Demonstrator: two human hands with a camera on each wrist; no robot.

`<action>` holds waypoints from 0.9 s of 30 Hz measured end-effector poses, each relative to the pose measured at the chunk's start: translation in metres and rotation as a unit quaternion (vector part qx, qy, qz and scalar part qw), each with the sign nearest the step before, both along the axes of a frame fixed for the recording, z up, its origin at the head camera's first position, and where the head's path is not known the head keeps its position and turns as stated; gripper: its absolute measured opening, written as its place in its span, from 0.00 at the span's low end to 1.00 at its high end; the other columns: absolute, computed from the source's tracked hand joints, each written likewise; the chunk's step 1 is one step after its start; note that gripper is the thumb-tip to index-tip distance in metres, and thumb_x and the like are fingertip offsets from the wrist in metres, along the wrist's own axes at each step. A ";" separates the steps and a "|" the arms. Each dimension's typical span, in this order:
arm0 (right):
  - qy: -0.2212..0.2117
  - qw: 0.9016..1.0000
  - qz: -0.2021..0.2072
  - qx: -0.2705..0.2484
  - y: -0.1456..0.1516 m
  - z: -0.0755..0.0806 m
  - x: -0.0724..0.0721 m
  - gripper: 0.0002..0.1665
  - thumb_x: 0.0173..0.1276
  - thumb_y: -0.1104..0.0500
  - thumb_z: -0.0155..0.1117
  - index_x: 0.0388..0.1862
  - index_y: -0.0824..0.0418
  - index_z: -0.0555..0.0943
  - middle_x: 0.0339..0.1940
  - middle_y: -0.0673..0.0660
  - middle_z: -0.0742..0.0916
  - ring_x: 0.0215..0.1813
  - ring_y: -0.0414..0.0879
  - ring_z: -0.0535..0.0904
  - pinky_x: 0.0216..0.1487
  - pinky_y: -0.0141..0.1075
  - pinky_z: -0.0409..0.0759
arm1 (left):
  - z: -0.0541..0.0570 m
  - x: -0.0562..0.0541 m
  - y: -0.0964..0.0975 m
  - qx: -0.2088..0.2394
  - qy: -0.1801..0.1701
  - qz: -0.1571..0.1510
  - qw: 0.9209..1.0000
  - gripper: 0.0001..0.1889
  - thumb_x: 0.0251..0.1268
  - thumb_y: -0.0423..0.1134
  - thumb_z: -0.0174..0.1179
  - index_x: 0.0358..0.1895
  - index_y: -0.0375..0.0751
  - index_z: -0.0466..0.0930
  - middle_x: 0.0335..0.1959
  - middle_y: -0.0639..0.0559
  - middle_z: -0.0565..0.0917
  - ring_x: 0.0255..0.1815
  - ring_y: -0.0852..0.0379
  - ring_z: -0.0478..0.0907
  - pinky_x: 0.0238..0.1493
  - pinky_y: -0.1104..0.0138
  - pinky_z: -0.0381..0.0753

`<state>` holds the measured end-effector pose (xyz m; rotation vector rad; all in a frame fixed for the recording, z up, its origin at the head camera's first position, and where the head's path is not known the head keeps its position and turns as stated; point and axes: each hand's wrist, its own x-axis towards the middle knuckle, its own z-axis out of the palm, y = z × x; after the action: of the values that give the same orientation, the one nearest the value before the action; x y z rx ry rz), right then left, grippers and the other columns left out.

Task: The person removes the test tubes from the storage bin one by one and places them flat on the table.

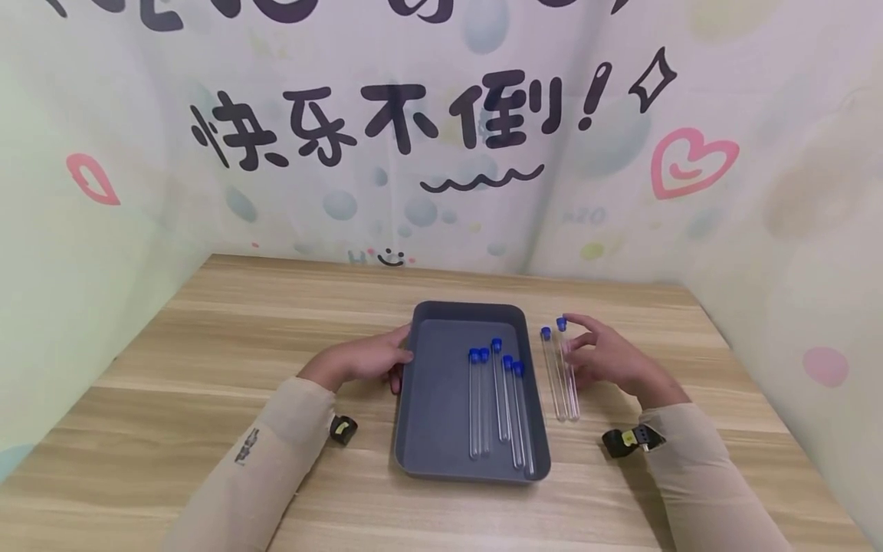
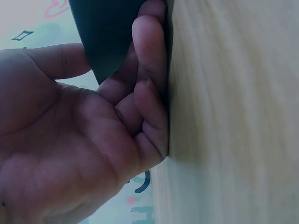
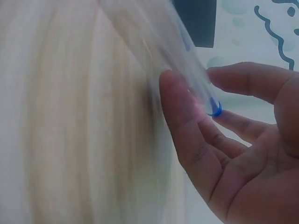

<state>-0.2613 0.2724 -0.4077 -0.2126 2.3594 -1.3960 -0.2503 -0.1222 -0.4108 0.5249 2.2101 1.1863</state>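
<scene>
A grey rectangular tray [image 1: 438, 414] lies on the table, and several clear test tubes [image 1: 474, 406] with blue caps lie lengthwise in its right half. My left hand [image 1: 369, 358] grips the tray's left side. In the left wrist view, the thumb meets the tray wall [image 2: 105, 37] and curled fingers [image 2: 149, 44] reach against its underside. Right of the tray, two more capped test tubes [image 1: 554, 376] stand side by side. My right hand [image 1: 610, 359] pinches the outer one near its blue cap [image 3: 215, 109]; the tubes blur in the right wrist view.
The wood-grain table [image 1: 276, 307] extends around the tray. A printed cloth [image 1: 331, 222] with dark writing hangs behind the table's far edge, and pale walls flank both sides. A black strap device [image 1: 624, 441] sits at the right wrist, another [image 1: 343, 429] at the left.
</scene>
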 end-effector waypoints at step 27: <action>0.019 0.997 -0.004 0.069 -0.007 -0.006 -0.001 0.48 0.68 0.67 0.63 0.81 0.66 0.49 0.56 0.73 0.77 0.34 0.47 0.83 0.38 0.43 0.87 | -0.003 -0.003 -0.001 -0.002 0.001 0.001 1.000 0.35 0.79 0.34 0.39 0.82 0.53 0.36 0.33 0.42 0.79 0.28 0.48 0.81 0.38 0.62 0.79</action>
<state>-0.2621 0.2656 -0.4139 -0.1930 2.4784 -1.2366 -0.2533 -0.1237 -0.4138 0.5229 2.2143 1.1824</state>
